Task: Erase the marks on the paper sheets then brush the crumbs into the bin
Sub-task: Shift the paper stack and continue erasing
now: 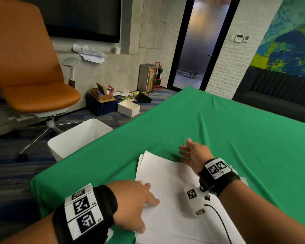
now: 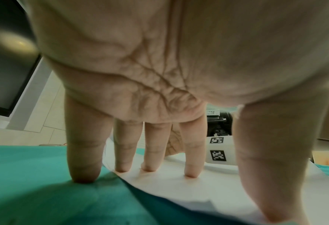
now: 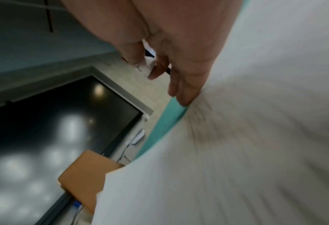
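Brushing crumbs off paper sheets looks like the step in hand, judging by the right hand at the far edge of the stack, side of hand down on paper. Right thumb + forefinger pinch a small white eraser; other fingers straight. Left hand spread flat, fingertips pressing the near-left part of the top sheet, little finger on green tablecloth.

Sheets stacked slightly fanned on the cloth near the table's corner. White bin on floor just off the table's left edge, well apart from right hand.

To do it well: keep left hand pinning stack so sheets don't slide; sweep w/ hand edge low and toward bin side, not across the cloth's folds where crumbs could catch. No crumbs or marks discernible; too small/blurred.

Writing: left wristband tags read "L4", "L5". Right band text too small.
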Demonstrator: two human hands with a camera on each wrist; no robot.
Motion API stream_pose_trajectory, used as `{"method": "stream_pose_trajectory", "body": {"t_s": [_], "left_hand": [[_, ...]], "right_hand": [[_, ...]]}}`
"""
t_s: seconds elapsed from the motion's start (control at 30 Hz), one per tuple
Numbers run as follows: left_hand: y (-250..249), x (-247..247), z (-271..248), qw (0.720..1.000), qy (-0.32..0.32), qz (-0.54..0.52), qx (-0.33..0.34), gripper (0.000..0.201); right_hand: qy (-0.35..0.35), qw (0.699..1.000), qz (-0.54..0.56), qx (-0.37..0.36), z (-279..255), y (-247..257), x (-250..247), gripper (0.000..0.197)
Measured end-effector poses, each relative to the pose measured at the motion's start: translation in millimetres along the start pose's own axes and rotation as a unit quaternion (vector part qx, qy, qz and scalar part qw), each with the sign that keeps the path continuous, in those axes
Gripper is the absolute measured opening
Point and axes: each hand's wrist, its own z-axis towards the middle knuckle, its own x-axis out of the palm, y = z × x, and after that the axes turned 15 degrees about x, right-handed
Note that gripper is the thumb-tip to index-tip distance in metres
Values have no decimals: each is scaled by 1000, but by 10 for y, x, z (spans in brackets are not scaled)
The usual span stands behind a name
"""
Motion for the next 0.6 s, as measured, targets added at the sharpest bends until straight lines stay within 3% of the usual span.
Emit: {"method": "stream_pose_trajectory", "body": {"t_s": [0.1, 0.17, 0.27, 0.33, 0.37, 0.5, 0.57, 0.6], "left_hand": [[11, -14, -25, 1000, -11, -4, -4, 82], [13, -37, -52, 1000, -16, -13, -7, 81], [0, -71, -100, 1000, -26, -9, -13, 79], [-3, -107, -132, 999, -36, 8, -20, 80], [-12, -132, -152, 999, -40, 13, -26, 82], [-52, -249, -283, 998, -55, 10, -39, 83], [-36, -350, -359, 995, -84, 4, -46, 67], [-19, -407, -381, 993, -109, -1, -50, 55]], "right_hand": [[38, 996, -60, -46, -156, 75, -130, 20], [71, 971, -215, -72, -346, 38, -243, 11], [49, 866, -472, -156, -545, 17, -463, 13], [9, 799, -578, -168, -628, 14, -597, 17], [4, 780, -605, -161, -665, 2, -651, 18], [34, 752, -647, -126, -715, -122, -746, 20], [17, 731, -667, -144, -741, -164, -735, 24], [8, 734, -660, -160, -772, -169, -714, 27]]}}
